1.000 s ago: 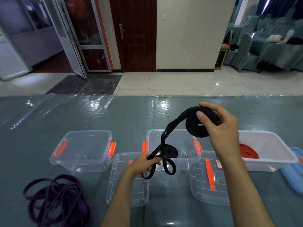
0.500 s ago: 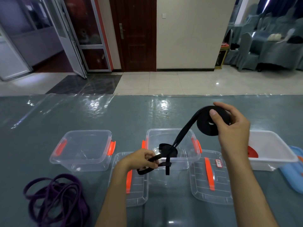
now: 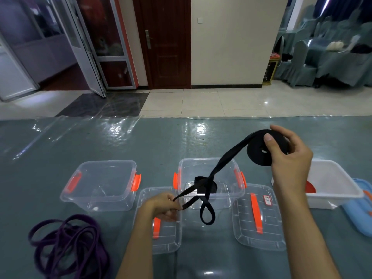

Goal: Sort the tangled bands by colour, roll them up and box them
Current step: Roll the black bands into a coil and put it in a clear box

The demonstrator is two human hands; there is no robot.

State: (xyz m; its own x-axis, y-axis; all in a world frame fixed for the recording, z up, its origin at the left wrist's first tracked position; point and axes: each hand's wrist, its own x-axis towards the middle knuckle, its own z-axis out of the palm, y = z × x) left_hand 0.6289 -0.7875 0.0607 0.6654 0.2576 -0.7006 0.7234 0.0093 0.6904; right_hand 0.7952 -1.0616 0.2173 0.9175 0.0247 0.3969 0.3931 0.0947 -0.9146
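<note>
Grey-green plastic-covered table [image 3: 60, 141] fills the lower part of your view, and everything you work with sits on it or hangs above it. Three boxes stand in a row across it: a clear box [image 3: 100, 185] with orange latches on the left, a second clear box [image 3: 227, 174] in the middle, and a white box [image 3: 338, 184] on the right with a red roll [image 3: 311, 189] inside, partly hidden by your right wrist. Two clear lids with orange handles lie nearer you, the left lid [image 3: 161, 238] under your left hand and the right lid [image 3: 259, 216] just in front of the middle box. A blue lid [image 3: 360, 214] lies at the right edge, beside the white box. At the lower left a purple band [image 3: 68, 244] lies in a loose tangle, well apart from the boxes.

Your right hand [image 3: 289, 156] is raised above the table, fingers and thumb curled round a black roll [image 3: 259, 152]. From that roll the black band [image 3: 223, 168] runs down to the left, over the middle box, and ends in a small loop hanging above the table. Your left hand [image 3: 163, 206] pinches the loose part of this band between thumb and fingertips, low over the left lid. A smaller black coil [image 3: 207, 187] shows inside the middle box, behind the band.
</note>
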